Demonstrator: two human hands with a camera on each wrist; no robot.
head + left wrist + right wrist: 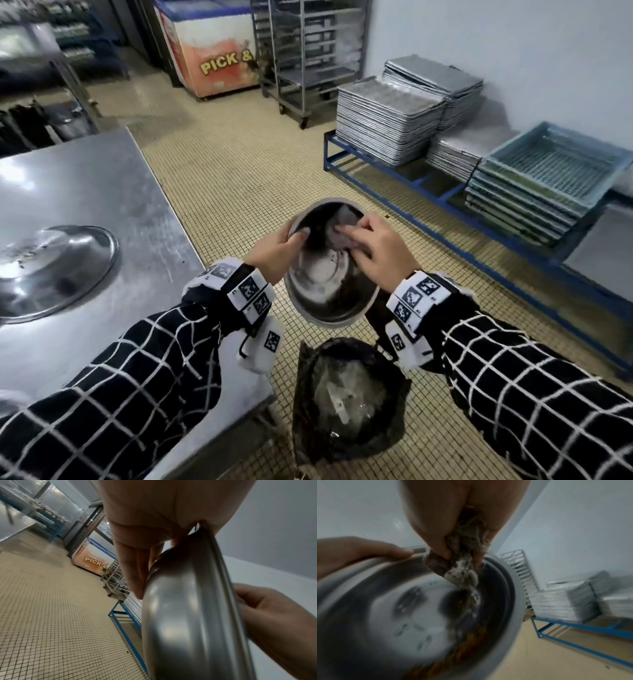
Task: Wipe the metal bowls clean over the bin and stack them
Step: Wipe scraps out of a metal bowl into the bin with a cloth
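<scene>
Left hand (pixel 274 253) pinches the metal bowl (pixel 329 294) rim; right hand (pixel 376 246) fingers clamp a soiled rag (pixel 342 229) inside. Hard scrubbing could twist the bowl loose, probably into the bin (pixel 349 401) below.

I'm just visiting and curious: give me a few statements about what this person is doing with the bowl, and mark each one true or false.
1. The left hand grips the metal bowl by its rim. True.
2. The right hand is empty. False: it holds a crumpled cloth inside the bowl.
3. The bowl is held above the black-lined bin. True.
4. The bowl rests on the steel table. False: it is held in the air beside the table.
5. An upturned metal bowl lies on the table. True.
</scene>
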